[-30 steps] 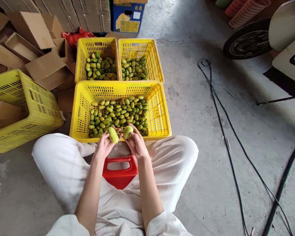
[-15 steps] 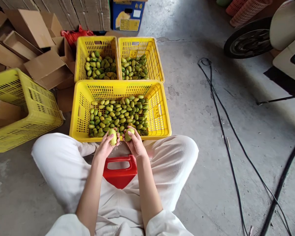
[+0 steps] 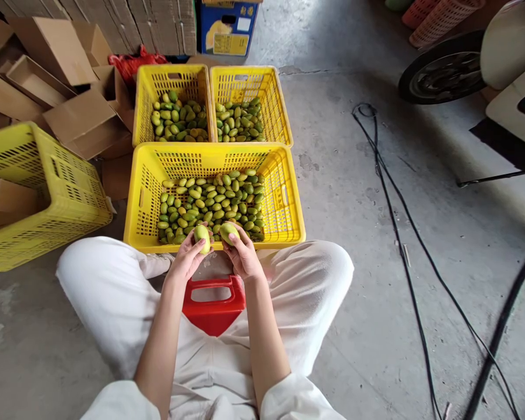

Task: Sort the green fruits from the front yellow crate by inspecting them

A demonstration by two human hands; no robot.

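Observation:
Both hands are raised over the near rim of a large yellow crate (image 3: pixel 214 150). My left hand (image 3: pixel 188 255) is closed round a pale green mango (image 3: pixel 202 239), thumb along its side. Close beside it, my right hand (image 3: pixel 245 256) grips another green mango (image 3: pixel 228 232), its thumb resting on top. A small gap separates the two fruits. Many small green and yellowish mangoes (image 3: pixel 219 198) lie loose in the crate beyond my fingers. Below my wrists, between my legs, is a red plastic seat (image 3: pixel 212 318) with a handle opening.
Two smaller yellow crates (image 3: pixel 171 71) with mangoes stand behind the large one. To the left are a yellow crate (image 3: pixel 76 195) holding cardboard and a heap of cardboard boxes (image 3: pixel 81 119). Black cables (image 3: pixel 396 216) run over the floor at right, near a wheeled vehicle (image 3: pixel 446 67).
Both mangoes have turned slightly in my fingers and come a little closer together. My right hand has tilted its fruit. The crates have not moved.

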